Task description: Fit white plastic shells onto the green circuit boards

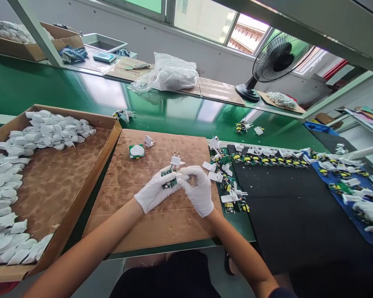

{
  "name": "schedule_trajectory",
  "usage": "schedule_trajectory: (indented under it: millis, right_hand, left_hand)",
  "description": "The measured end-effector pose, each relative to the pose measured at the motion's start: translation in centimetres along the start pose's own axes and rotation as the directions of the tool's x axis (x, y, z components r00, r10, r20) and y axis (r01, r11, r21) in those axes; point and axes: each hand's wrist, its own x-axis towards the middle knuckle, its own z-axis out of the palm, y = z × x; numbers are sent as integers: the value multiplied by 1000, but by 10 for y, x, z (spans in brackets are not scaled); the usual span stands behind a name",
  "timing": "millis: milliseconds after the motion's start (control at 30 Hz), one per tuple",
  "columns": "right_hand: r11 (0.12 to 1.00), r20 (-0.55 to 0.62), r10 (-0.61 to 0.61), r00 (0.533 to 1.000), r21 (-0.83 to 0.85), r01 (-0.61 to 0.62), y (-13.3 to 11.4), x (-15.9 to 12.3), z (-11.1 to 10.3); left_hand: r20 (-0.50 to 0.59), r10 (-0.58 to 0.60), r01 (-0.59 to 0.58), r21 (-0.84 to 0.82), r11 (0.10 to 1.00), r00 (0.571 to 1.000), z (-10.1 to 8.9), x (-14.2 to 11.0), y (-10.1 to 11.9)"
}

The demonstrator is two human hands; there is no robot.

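Note:
My left hand [157, 192], in a white glove, is closed round a small green circuit board [168, 180] over the brown cardboard sheet [136, 223]. A white two-pin plug piece [175, 160] stands at the board's far end. Against the board's right side, my right hand [199, 192], also gloved, has thumb and forefinger pinched together; what lies between them is too small to make out. Further back on the sheet sits another green board [137, 152] topped by a white oval pad, with a white plug piece [148, 141] beside it.
At left stands a shallow cardboard box [101, 159] holding many white pads [54, 128]. Boards with plugs [226, 180] are heaped right of the sheet. A black conveyor belt [276, 207] carries a row of boards [270, 160]. Another person's gloved hand [371, 213] is at far right.

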Motion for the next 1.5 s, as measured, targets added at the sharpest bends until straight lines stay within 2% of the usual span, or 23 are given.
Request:
schedule_trajectory:
  millis: [133,200,333,467,533,633,700,767,900,1133,1200,1300,1333,1400,1500]
  right_hand:
    - [956,109,169,980,223,-189,1,2,-4]
    - [924,110,229,967,289,-252,1,3,-5]
    - [938,88,215,973,259,-231,-1,3,-6]
    - [951,170,206,964,197,-238,-4,1,-5]
    - [983,165,158,973,65,-171,-4,1,-6]
    - [995,173,-12,985,-92,28,-3,0,-6]
    - [975,223,-116,968,-158,154,-1,-1,-5]
    - [943,269,-167,949,-237,233,1,-2,-4]
    - [911,234,-181,955,-326,252,7,-3,-3]
    - [959,213,-99,972,-241,151,13,4,-10]
    - [976,158,-41,987,-207,74,12,5,-14]
    - [994,51,103,993,-41,-101,6,4,-19]
    - [992,37,124,992,5,-125,3,4,-20]
    - [996,59,79,995,22,-81,-5,4,-20]
    - [998,188,-22,982,-57,33,-15,7,-15]
  left_hand:
    - [-49,27,-22,109,994,998,-1,1,1]
    - [-56,31,-22,161,987,998,2,1,3]
    - [-84,65,-43,240,970,994,6,0,7]
    - [-121,96,-59,277,959,988,3,2,8]
    - [-133,116,-71,306,949,984,1,4,7]
    - [-175,158,-95,319,943,972,-1,5,7]
    - [-190,186,-127,287,950,964,-2,6,8]
    - [-188,193,-146,237,961,963,-2,5,9]
    - [-206,107,-86,109,990,973,-2,2,14]
    - [-126,-21,18,-31,999,992,-4,-3,21]
    - [-82,-76,72,-44,996,994,-2,-4,23]
    - [8,-156,156,-22,988,988,1,-5,23]
    - [35,-175,175,-7,984,984,1,-5,22]
    - [71,-204,202,26,979,976,2,-4,18]
    - [86,-220,216,49,975,972,2,-1,12]
